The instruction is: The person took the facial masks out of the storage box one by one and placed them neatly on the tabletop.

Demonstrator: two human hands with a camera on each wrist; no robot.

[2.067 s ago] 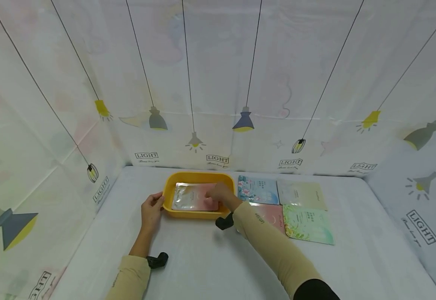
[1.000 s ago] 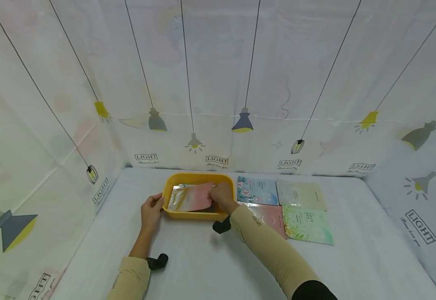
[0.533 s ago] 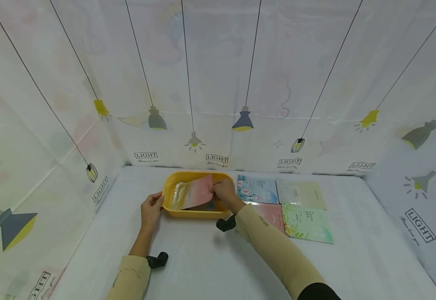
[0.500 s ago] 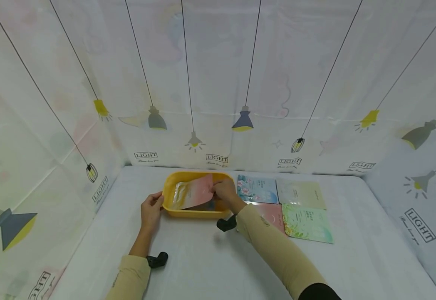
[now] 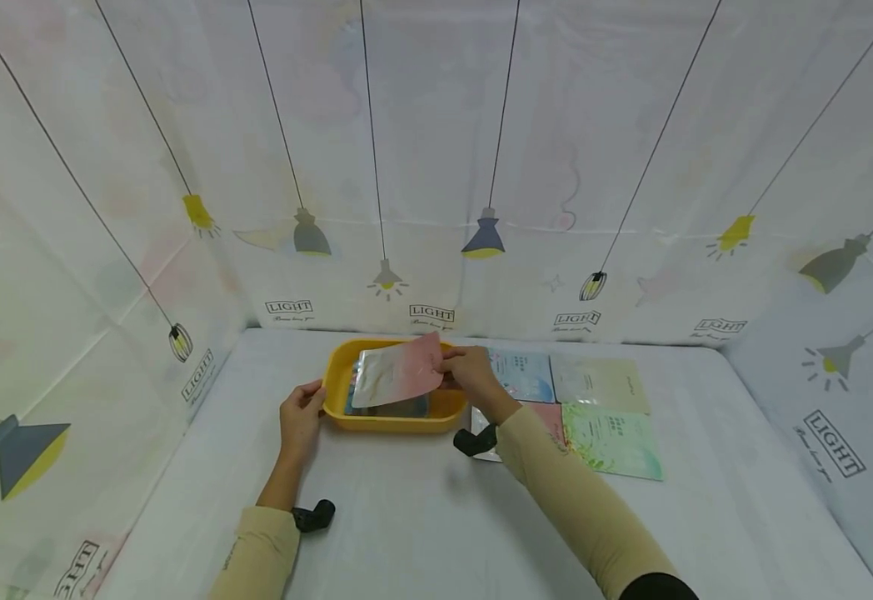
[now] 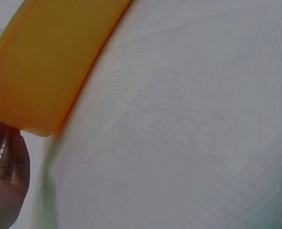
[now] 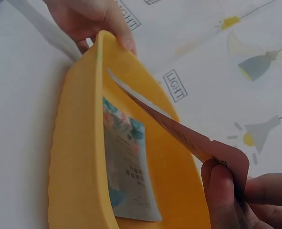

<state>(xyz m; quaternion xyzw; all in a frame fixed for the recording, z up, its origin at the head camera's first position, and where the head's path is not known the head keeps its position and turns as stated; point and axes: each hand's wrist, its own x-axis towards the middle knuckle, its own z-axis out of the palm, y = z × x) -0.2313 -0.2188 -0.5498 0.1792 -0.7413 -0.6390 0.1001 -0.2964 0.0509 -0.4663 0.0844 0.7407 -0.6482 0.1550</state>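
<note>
My right hand (image 5: 476,379) pinches the right end of a pink and silver sheet mask packet (image 5: 399,371), raised and tilted above a yellow plastic tray (image 5: 395,425). In the right wrist view the thumb and fingers press its pink corner from both sides. Below it, inside the tray, lies a blue floral sheet mask packet (image 7: 126,162), partly covered in the head view. My left hand (image 5: 300,421) holds the tray's left end, thumb over the rim and fingers outside. The left wrist view shows only the fingers by the tray's outer wall.
Right of the tray, packets lie flat in two rows: a blue one (image 5: 522,375), a pale yellow one (image 5: 601,385), a green one (image 5: 612,437) and a pink one (image 5: 549,417) partly behind my right arm. A printed curtain (image 5: 436,167) borders the white table (image 5: 399,517).
My right hand has lifted the pink packet from flat in the tray to above its rim, uncovering the blue packet underneath. My left hand has stayed at the tray's left end.
</note>
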